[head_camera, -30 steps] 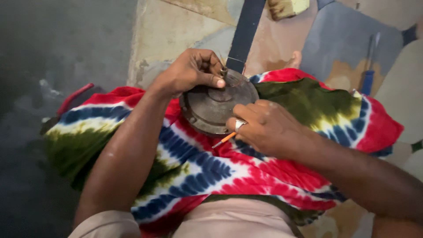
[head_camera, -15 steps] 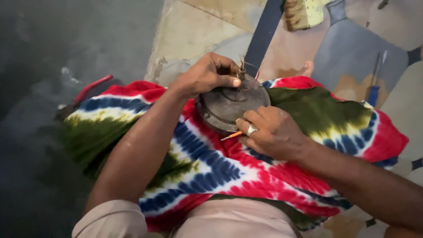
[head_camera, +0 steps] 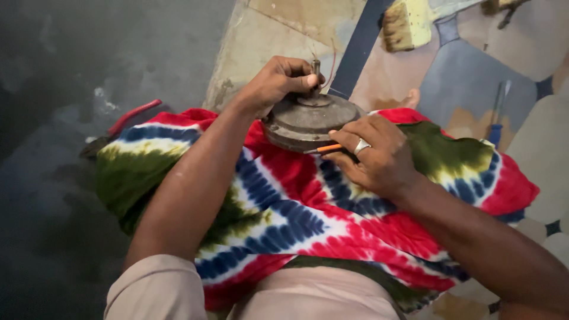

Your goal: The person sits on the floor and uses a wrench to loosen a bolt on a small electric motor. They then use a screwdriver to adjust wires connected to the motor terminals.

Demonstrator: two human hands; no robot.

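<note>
The round grey metal motor housing point(head_camera: 311, 123) rests on the tie-dyed cloth point(head_camera: 284, 201) over the lap, its short shaft upright at the far side, pinched by the left hand point(head_camera: 278, 83), while the right hand point(head_camera: 376, 154), just right of it, grips an orange-handled tool point(head_camera: 326, 149) laid against its near rim.

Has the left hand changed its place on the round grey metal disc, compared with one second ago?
Yes. The left hand has gone from the round grey metal disc's far rim up to its centre, where the fingers now pinch the short upright shaft.
</note>
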